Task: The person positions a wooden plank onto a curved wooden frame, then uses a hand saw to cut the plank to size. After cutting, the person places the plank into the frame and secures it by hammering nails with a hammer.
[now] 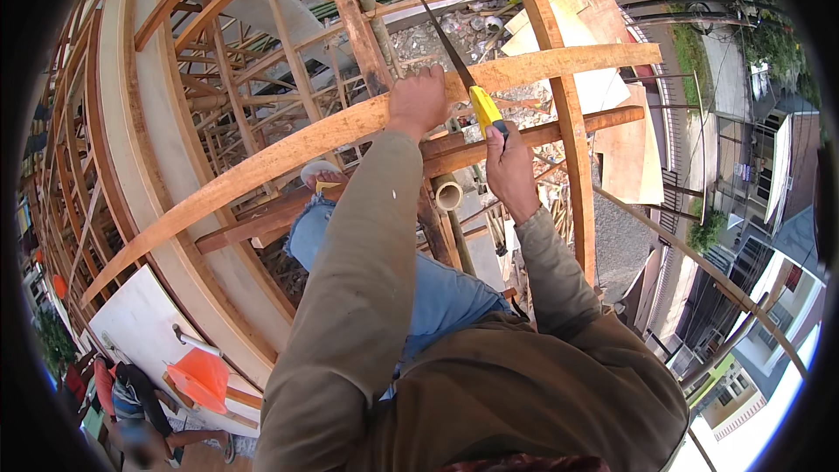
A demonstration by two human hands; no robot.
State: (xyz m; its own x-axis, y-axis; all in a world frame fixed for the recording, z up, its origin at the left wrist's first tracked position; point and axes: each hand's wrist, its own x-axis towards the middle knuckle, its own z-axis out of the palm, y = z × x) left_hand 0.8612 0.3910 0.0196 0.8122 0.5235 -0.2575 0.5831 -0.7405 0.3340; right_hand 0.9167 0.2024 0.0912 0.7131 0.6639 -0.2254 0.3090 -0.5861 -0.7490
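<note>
High on a wooden scaffold frame, seen from above, a person in a brown long-sleeved top and blue jeans leans over a long pale plank [288, 150] that crosses in front of them. The left hand [418, 101] lies on top of this plank, its fingers curled over the far edge, pressing the wood down. Just to its right, the right hand [507, 164] is clenched around the yellow handle of a handsaw [463, 79]. The saw's dark blade runs up and away from that hand, crossing the plank close beside the left hand's fingers; whether the teeth are touching the wood cannot be told. Under the right hand runs a darker, reddish beam [577, 126], nearly parallel to the plank. Below the left hand, past the person's knee, a foot in a sandal [320, 173] rests on the lower timber. Just below the right hand, the open end of a bamboo pole [448, 195] stands upright. Far beneath the left arm, at ground level, another person [131, 398] crouches beside an orange bag [201, 376].
</note>
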